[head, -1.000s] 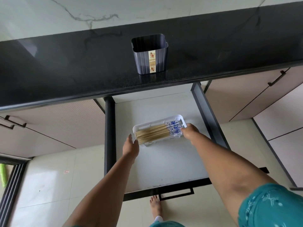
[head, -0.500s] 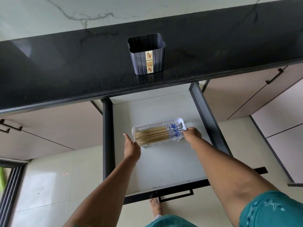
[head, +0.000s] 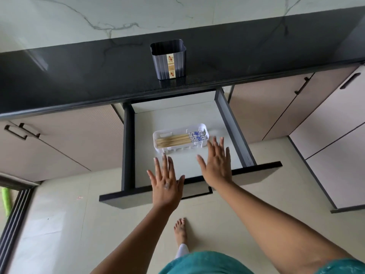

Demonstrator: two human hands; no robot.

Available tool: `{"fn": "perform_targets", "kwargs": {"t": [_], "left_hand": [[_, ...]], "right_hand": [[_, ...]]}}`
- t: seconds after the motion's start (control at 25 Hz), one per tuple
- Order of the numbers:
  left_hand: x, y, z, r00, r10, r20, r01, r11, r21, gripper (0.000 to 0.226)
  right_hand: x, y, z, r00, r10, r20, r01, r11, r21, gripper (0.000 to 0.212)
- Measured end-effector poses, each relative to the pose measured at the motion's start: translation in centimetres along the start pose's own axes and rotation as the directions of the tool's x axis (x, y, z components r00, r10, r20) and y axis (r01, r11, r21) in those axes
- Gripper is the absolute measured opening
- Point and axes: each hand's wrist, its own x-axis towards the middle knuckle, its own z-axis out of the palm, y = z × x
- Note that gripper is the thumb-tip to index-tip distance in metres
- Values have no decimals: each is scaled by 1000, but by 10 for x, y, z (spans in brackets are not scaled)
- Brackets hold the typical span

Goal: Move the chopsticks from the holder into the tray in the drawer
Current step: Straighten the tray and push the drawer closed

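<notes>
Several wooden chopsticks (head: 178, 139) with blue-patterned ends lie flat in a white plastic tray (head: 169, 150) inside the open drawer (head: 197, 113). The dark ribbed holder (head: 168, 59) stands on the black countertop above, and nothing shows above its rim. My left hand (head: 166, 181) hovers over the drawer's front edge, fingers spread and straight, holding nothing. My right hand (head: 217, 162) is spread flat just right of the tray's near corner, apart from it and also holding nothing.
The black countertop (head: 79, 76) overhangs the drawer's rear. The drawer's dark front panel (head: 256, 171) with its handle juts out over the tiled floor. Closed beige cabinets flank it on both sides. My bare foot (head: 180, 230) stands on the floor below.
Both hands have let go of the tray's ends and pulled back toward the drawer front, fingers now spread. The tray with the chopsticks stays in the drawer.
</notes>
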Motion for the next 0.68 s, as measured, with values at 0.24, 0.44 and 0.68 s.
{"fn": "perform_targets", "kwargs": {"t": [0.24, 0.44, 0.68], "left_hand": [[-73, -23, 28, 989, 65, 134, -91, 976, 198, 112], [-85, -24, 31, 980, -44, 196, -8, 966, 258, 105], [-57, -15, 13, 959, -98, 265, 20, 959, 283, 95]], "right_hand": [[-101, 24, 35, 963, -253, 94, 266, 950, -166, 86], [-112, 41, 42, 945, -222, 238, 273, 940, -206, 93], [-82, 26, 32, 928, -151, 341, 237, 944, -227, 90]]}}
